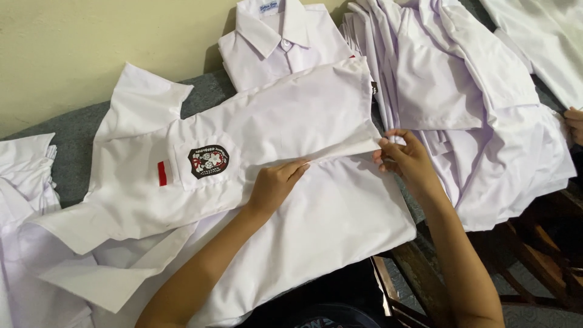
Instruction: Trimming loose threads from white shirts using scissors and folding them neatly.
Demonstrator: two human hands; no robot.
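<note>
**White cotton school shirt mid-fold, both hands on it**

White cotton school shirt with a dark chest badge (pixel 255 176) lies flat on the grey padded table (pixel 73 140), long axis running left to right. Left hand (pixel 274 185) rests open, palm down, on the fold line mid-shirt. Right hand (pixel 408 159) pinches the folded panel's edge, just right of the left one. Beyond: heap of white shirts (pixel 473 91), one folded collared white shirt (pixel 279 42), cream wall (pixel 91 42).

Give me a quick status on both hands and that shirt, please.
Left hand flat on white shirt. Right hand pinching its folded edge. Shirt pile alongside, not blocking.
</note>
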